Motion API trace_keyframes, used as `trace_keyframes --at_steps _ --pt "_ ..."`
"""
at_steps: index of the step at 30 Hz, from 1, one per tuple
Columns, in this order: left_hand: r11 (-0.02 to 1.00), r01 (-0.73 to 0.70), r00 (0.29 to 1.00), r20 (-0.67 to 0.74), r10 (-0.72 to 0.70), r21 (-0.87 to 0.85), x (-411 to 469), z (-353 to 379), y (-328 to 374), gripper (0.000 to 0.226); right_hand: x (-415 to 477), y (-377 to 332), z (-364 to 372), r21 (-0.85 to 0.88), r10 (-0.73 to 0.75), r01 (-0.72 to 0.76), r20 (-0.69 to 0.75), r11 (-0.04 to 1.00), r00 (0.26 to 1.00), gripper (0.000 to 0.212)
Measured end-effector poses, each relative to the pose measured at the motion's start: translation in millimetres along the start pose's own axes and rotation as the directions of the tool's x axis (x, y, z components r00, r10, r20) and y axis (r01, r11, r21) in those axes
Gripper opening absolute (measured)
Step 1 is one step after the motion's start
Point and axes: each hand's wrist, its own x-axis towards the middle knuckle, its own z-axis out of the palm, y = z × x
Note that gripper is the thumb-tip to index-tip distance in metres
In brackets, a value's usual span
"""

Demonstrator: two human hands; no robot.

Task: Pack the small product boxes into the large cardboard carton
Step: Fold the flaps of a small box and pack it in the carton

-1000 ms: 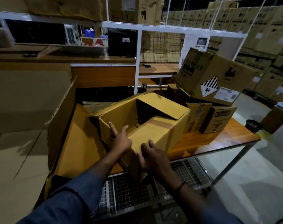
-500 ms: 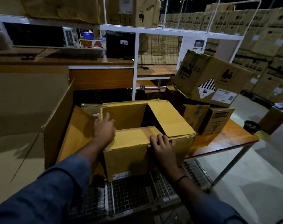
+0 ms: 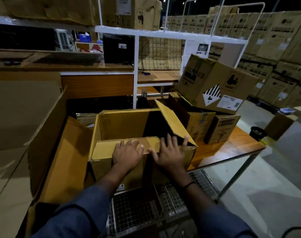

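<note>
Nearest the camera, both forearms in blue sleeves are reaching fwd over a wire mesh shelf [image 3: 143, 208] at the table's front edge. The left hand [image 3: 127, 156] is lying flat, fingers spread, palm pressing on the near flap [image 3: 105, 150] of the large carton [image 3: 122, 124]. The right hand [image 3: 170, 154] is also open and flat, w/ fingers splayed at the flap's right end and reaching toward the dark inside; neither is gripping anything. Prob. both are pushing the flap down and outward so the mouth stays clear for packing, tho that's a judgement.

The carton is sitting upright at the near edge of the wooden table [image 3: 232, 150], its right flap [image 3: 172, 122] standing up at an angle. The inside is too dark to tell if anything's packed yet.

Just right of it, two small product boxes [image 3: 220, 127] are standing on the table, w/ a bigger labelled box [image 3: 213, 83] tilting on top of them, close enough to grab. To the left, a big opened cardboard sheet [image 3: 46, 134] is leaning.

Farther back, a white metal rack [image 3: 136, 66] w/ wooden shelves is holding a black unit [image 3: 118, 48]. Beyond, at right, stacked cartons [image 3: 275, 48] are filling a dim warehouse w/ a pale concrete floor [image 3: 275, 177].
</note>
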Motion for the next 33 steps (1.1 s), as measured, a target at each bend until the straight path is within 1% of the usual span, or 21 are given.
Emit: trace_keyframes --at_steps 2,4,6,7,10,13,15,18,21,23,24,25,27,28,30,31,33 --pt "0.999 0.029 0.998 0.053 -0.03 0.013 2 1 1 0.063 12 26 -11 -0.035 0.145 -0.142 0.071 0.989 0.987 0.086" --pt "0.999 0.052 0.995 0.088 -0.053 0.017 4 0 4 0.065 21 61 -16 -0.057 0.254 -0.248 0.152 0.967 0.955 0.09" --pt "0.998 0.062 0.992 0.108 -0.062 0.004 4 -2 4 0.066 24 93 -13 -0.044 0.326 -0.324 0.179 0.945 0.928 0.093" --pt "0.998 0.064 0.992 0.114 -0.063 -0.004 4 -3 4 0.067 23 105 -10 -0.042 0.327 -0.325 0.19 0.945 0.926 0.092" --pt "0.998 0.06 0.989 0.137 -0.058 -0.015 5 -5 4 0.068 16 117 0 -0.063 0.224 -0.215 0.184 0.974 0.957 0.089" --pt "0.996 0.086 0.973 0.216 -0.077 -0.035 11 -10 0 0.075 14 103 0 -0.046 0.179 -0.173 0.232 0.984 0.956 0.087" --pt "0.99 0.138 0.959 0.252 -0.129 -0.02 15 -16 -7 0.089 12 85 1 0.018 0.153 -0.164 0.271 0.986 0.95 0.084" --pt "0.981 0.195 0.944 0.272 -0.187 0.0 22 -24 -22 0.109 7 56 7 0.122 0.109 -0.151 0.3 0.981 0.948 0.073" --pt "0.975 0.224 0.929 0.301 -0.214 0.002 29 -29 -39 0.116 12 36 0 0.198 0.01 -0.089 0.369 0.976 0.929 0.058" --pt "0.97 0.243 0.93 0.284 -0.232 -0.005 34 -28 -50 0.115 20 28 -11 0.222 -0.076 -0.013 0.388 0.975 0.919 0.052" --pt "0.973 0.23 0.943 0.25 -0.221 -0.007 35 -27 -55 0.111 24 26 -18 0.236 -0.113 0.022 0.382 0.972 0.917 0.053" --pt "0.98 0.2 0.963 0.186 -0.196 -0.005 34 -26 -57 0.105 28 25 -25 0.26 -0.141 0.046 0.363 0.965 0.921 0.055" --pt "0.992 0.123 0.992 -0.034 -0.123 -0.009 30 -30 -56 0.093 36 23 -39 0.33 -0.171 0.077 0.264 0.941 0.949 0.058" --pt "0.996 0.085 0.983 -0.165 -0.085 -0.007 27 -35 -53 0.088 41 23 -46 0.363 -0.173 0.09 0.204 0.927 0.964 0.061" --pt "0.999 0.031 0.922 -0.387 -0.013 0.04 20 -53 -44 0.077 51 22 -61 0.401 -0.178 0.109 0.14 0.91 0.974 0.074" --pt "0.998 0.013 0.887 -0.461 0.018 0.066 15 -62 -39 0.072 57 21 -68 0.389 -0.196 0.128 0.14 0.912 0.97 0.083" --pt "0.997 -0.031 0.833 -0.549 0.069 0.077 3 -76 -33 0.065 66 18 -83 0.31 -0.252 0.193 0.165 0.931 0.954 0.097"
